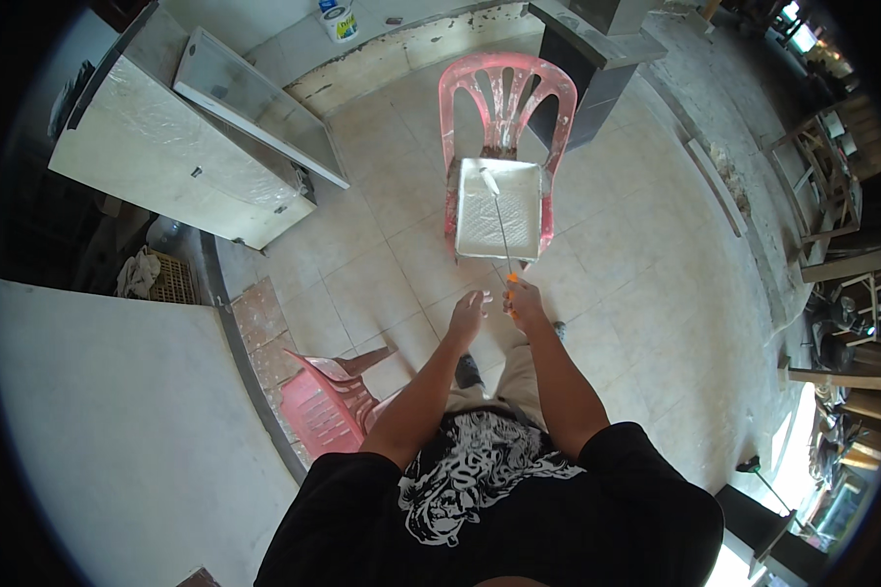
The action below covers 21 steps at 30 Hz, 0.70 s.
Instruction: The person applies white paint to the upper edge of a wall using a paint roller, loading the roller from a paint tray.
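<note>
My right hand (525, 301) is wrapped round the orange handle of a paint roller (502, 227). The roller's thin metal rod runs away from me, and its white sleeve rests in the far part of a paint tray (472, 235). White paint coats the tray, which sits on the seat of a paint-splashed red plastic chair (447, 98). Just left of the handle is my left hand (468, 311), empty, its fingers loosely bent and apart. Whitish marks show on its fingertips.
A second red plastic chair (323, 411) stands near my left side by a white wall (137, 391). A pale cabinet (166, 157) and a framed panel (259, 108) are at the far left. A dark pillar base (582, 83) rises behind the tray chair. Tiled floor (382, 186) surrounds it.
</note>
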Motion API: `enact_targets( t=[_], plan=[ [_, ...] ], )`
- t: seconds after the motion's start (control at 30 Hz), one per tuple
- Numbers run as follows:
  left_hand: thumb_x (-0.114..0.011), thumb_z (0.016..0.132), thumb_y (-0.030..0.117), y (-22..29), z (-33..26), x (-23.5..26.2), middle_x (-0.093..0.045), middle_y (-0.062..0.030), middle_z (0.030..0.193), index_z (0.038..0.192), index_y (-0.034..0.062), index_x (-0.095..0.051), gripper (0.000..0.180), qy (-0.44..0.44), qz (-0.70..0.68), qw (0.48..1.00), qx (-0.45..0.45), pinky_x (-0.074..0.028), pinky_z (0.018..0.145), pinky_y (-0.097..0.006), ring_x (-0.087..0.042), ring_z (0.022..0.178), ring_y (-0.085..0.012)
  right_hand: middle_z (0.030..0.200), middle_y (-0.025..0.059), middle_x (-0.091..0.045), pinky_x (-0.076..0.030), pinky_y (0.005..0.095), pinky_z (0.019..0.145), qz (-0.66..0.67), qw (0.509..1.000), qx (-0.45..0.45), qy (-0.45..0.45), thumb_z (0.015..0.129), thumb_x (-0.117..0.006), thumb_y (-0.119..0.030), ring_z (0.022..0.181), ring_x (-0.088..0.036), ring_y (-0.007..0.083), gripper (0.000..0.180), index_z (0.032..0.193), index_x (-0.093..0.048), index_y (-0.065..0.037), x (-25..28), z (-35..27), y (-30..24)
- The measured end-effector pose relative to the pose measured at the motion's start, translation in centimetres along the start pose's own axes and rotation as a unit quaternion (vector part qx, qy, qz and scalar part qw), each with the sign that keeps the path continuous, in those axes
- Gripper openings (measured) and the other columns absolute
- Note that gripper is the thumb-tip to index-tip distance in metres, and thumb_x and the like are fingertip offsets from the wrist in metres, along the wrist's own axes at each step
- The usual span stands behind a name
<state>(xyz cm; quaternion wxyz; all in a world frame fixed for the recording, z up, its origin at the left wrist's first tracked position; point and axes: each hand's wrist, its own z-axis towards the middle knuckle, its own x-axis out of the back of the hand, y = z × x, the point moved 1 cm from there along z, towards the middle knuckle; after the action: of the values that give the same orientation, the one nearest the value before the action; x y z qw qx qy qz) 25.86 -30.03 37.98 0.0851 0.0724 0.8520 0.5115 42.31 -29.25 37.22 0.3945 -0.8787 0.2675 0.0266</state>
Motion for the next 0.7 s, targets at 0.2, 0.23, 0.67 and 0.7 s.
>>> enact_targets(
  t=[0.2, 0.23, 0.67, 0.7],
  plan=[
    [-0.047, 0.112, 0.033, 0.2, -1.4, -2.7, -0.071, -0.0162, 0.128, 0.134, -0.0013, -0.063, 0.044, -0.031, -0.016, 0.999, -0.003, -0.054, 0.092, -0.035, -0.068, 0.117, -0.023, 0.085, 0.0137, -0.067, -0.056, 0.0401, 0.057, -0.153, 0.988, 0.027, 0.014, 0.101, -0.061, -0.015, 0.065, -0.068, 0.0247, 0.027, 0.125, -0.062, -0.003, 4.4, -1.9, 1.5],
    [-0.047, 0.112, 0.033, 0.6, -1.4, -4.3, -0.071, -0.0155, 0.127, 0.134, -0.0005, -0.063, 0.043, -0.06, -0.003, 0.998, -0.014, -0.055, 0.092, -0.035, -0.068, 0.115, -0.0223, 0.094, 0.0186, -0.07, -0.059, 0.0427, 0.065, -0.314, 0.929, 0.175, 0.093, 0.098, -0.064, -0.015, 0.075, -0.071, 0.0297, 0.038, 0.133, -0.06, -0.002, 6.6, -1.1, 2.2],
    [-0.049, 0.112, 0.031, -1.9, -0.6, -6.9, -0.073, -0.0109, 0.111, 0.132, 0.001, -0.066, 0.04, -0.055, 0.016, 0.998, 0.013, -0.053, 0.078, -0.032, -0.064, 0.086, -0.0156, 0.12, 0.0362, -0.068, -0.055, 0.0517, 0.102, -0.591, 0.801, 0.07, 0.072, 0.089, -0.075, -0.02, 0.119, -0.067, 0.0481, 0.084, 0.156, -0.033, 0.009, 2.7, -5.3, -3.2],
    [-0.049, 0.112, 0.031, -1.9, -0.6, -7.0, -0.073, -0.0109, 0.111, 0.132, 0.001, -0.066, 0.04, -0.055, 0.017, 0.998, 0.017, -0.053, 0.078, -0.032, -0.064, 0.086, -0.0156, 0.12, 0.0362, -0.068, -0.055, 0.0517, 0.102, -0.59, 0.801, 0.066, 0.071, 0.089, -0.075, -0.02, 0.119, -0.067, 0.0481, 0.084, 0.156, -0.033, 0.009, 2.7, -6.3, -3.5]
  ],
)
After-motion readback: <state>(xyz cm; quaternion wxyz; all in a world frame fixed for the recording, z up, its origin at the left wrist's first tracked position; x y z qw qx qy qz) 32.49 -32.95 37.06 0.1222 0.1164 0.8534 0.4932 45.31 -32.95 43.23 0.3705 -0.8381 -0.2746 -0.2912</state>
